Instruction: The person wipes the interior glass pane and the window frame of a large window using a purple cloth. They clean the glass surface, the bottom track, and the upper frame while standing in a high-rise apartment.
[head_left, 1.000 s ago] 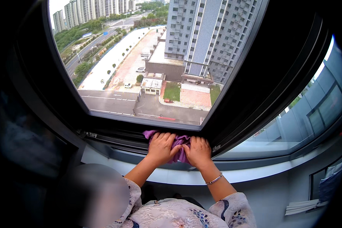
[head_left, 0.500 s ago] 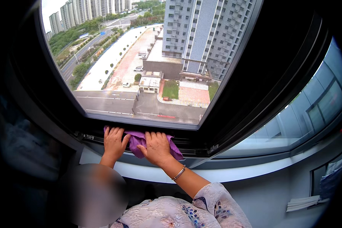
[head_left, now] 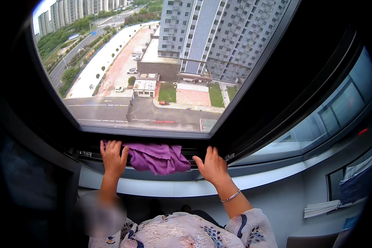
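A crumpled purple cloth [head_left: 159,159] lies over the black bottom track of the window frame, its near edge hanging down. My left hand [head_left: 113,159] is at its left end, fingers hooked over the cloth and the track, thumb against the folds. My right hand [head_left: 214,167] is off the cloth, to its right; the fingers reach onto the black frame near the corner and the thumb is spread apart. A bracelet [head_left: 230,196] circles my right wrist. The fingertips of both hands are partly hidden at the dark track.
Above the track stands a window screen [head_left: 144,82] with a road and tall buildings outside. A white ledge [head_left: 169,188] curves below it. To the right are more glass [head_left: 339,107] and folded cloths [head_left: 357,182] on a rack. A dark panel is at left.
My right hand has let go of the cloth and moved right along the frame. The cloth now lies more exposed. My left hand stays at its left end. The view has shifted slightly.
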Action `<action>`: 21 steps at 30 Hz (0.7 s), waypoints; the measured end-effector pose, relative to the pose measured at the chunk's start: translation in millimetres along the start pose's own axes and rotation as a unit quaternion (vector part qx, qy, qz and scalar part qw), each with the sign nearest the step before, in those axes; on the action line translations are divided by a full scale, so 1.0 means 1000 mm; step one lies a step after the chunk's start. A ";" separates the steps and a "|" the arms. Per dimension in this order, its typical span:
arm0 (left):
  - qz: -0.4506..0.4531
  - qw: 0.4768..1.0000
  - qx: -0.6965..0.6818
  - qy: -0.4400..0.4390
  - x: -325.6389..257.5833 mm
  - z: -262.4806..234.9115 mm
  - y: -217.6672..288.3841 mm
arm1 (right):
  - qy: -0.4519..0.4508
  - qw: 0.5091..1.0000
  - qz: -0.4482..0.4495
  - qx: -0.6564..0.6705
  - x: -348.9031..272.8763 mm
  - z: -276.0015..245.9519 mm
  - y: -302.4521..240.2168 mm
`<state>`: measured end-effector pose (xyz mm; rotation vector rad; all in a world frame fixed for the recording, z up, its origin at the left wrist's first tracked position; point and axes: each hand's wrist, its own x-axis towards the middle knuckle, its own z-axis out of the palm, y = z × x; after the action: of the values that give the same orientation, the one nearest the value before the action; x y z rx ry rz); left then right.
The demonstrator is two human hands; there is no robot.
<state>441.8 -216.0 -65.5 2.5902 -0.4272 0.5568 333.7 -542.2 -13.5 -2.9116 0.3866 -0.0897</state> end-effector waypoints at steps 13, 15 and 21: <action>0.159 0.976 -0.145 0.040 -0.022 -0.004 0.056 | -0.042 0.997 -0.009 0.058 0.016 -0.006 -0.017; 0.205 0.956 -0.211 0.020 -0.022 0.001 0.075 | 0.036 0.993 -0.030 0.108 0.007 0.006 -0.004; 0.274 0.927 -0.254 -0.041 -0.002 0.010 0.126 | 0.084 0.989 -0.019 0.116 0.003 0.001 0.004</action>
<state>395.2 -327.3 -28.4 1.9826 -1.1741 0.4367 335.8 -546.7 -15.0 -2.6889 0.3232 -0.3633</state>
